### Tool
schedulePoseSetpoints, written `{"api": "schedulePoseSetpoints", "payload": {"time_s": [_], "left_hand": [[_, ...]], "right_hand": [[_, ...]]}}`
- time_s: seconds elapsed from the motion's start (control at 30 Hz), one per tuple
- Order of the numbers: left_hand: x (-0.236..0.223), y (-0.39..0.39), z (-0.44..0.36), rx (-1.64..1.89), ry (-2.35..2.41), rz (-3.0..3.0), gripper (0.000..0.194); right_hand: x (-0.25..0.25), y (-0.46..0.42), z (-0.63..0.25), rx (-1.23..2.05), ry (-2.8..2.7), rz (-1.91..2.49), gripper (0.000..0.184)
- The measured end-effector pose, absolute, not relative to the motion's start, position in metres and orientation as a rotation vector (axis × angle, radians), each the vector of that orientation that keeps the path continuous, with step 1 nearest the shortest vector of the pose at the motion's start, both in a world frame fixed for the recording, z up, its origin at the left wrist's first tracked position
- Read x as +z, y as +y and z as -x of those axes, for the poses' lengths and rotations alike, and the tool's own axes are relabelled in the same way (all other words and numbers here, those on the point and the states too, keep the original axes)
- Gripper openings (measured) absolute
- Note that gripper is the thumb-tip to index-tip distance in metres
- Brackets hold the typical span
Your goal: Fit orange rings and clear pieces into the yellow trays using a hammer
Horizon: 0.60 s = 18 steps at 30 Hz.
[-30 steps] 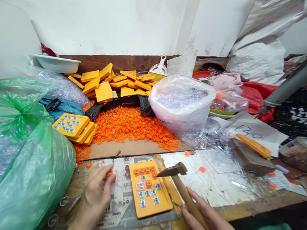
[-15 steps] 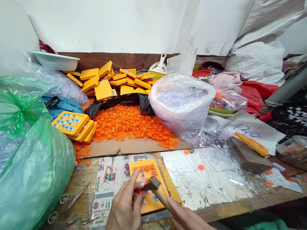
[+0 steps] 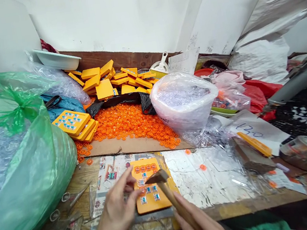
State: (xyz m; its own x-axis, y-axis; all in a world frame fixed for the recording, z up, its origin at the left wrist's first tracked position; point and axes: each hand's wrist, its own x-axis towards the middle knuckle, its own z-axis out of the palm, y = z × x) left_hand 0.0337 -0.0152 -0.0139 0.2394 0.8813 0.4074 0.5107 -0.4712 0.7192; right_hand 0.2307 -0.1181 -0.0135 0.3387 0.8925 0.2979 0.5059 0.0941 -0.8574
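The right hand [image 3: 200, 221] was closed around the wooden handle of a hammer [image 3: 167, 189], whose head pointed leftward above a yellow plate [image 3: 152, 206]. From where I stood, I couldn't tell whether the metal touched anything. The left hand [image 3: 118, 208] was half open, fingers loosely curled and apart from the thumb, holding nothing that I could see. Its thumb tip came right up to an orange cap [image 3: 142, 191] at the plate's left side; whether they touched was unclear.

The plate lay flat on the counter [image 3: 82, 179], near its front edge, partly over a printed sheet [image 3: 111, 170]. A row of orange caps [image 3: 145, 168] ran along its far end, with blue-centred clear pieces [image 3: 149, 189] set nearer the front. Behind it spread a heap of loose orange rings [image 3: 131, 120], between a bulging green bag [image 3: 47, 173] on the left and a white plastic bag [image 3: 182, 114] on the right.
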Motion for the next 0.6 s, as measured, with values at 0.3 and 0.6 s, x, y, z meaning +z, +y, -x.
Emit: {"api": "schedulePoseSetpoints", "payload": {"time_s": [0.3, 0.6], "left_hand": [[0.007, 0.056, 0.033, 0.409, 2.137, -2.500, 0.038], [0.015, 0.014, -0.018, 0.863, 1.396, -2.458, 0.042]], "right_hand": [[-0.037, -0.100, -0.257, 0.773, -0.696, 1.506, 0.060], [-0.032, -0.104, -0.250, 0.627, -0.860, 1.619, 0.049]]}}
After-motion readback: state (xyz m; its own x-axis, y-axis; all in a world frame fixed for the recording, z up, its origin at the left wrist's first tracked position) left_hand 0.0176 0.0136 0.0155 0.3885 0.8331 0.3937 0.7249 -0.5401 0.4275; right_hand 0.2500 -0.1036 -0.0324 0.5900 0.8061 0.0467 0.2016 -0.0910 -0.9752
